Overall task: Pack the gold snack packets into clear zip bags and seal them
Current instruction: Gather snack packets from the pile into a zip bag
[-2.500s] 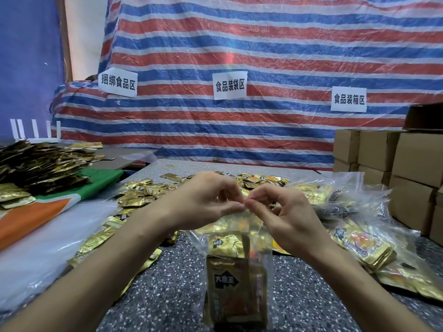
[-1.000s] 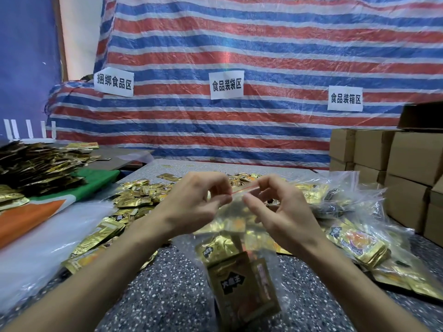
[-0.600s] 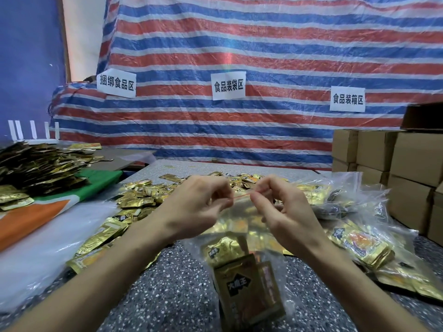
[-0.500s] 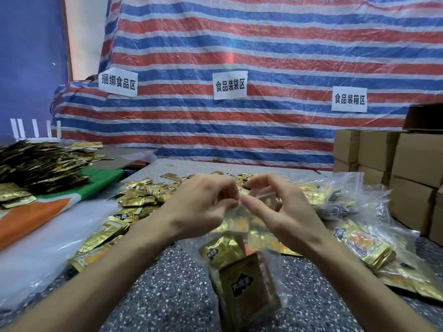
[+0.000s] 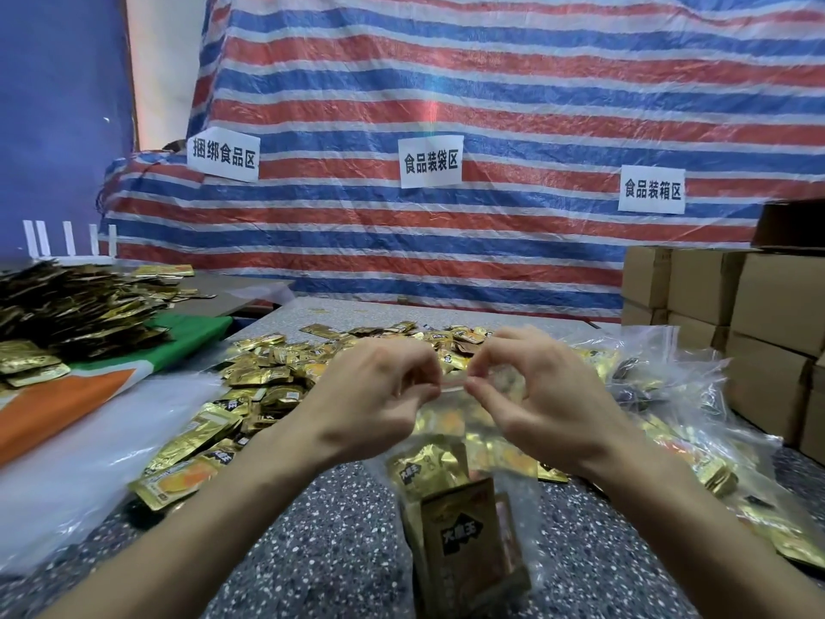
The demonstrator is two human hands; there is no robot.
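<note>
- Since half a second ago, the fingertips have been drawn slightly apart, and a short stretch of the red seal strip (image 5: 452,385) on the clear zip bag (image 5: 446,433) is exposed between them.
- Loose gold snack packets (image 5: 268,377) are spread over the speckled table (image 5: 339,551), left of and behind the hands.
- The strip's left end is pinched by the curled thumb and fingers of the left hand (image 5: 375,395).
- The bag is held upright above the table, with packed packets (image 5: 460,542) seen inside.
- The strip's right end is pinched likewise by the right hand (image 5: 549,395).
- Filled bags (image 5: 678,395) are heaped at the right, beside stacked cardboard boxes (image 5: 777,332).
</note>
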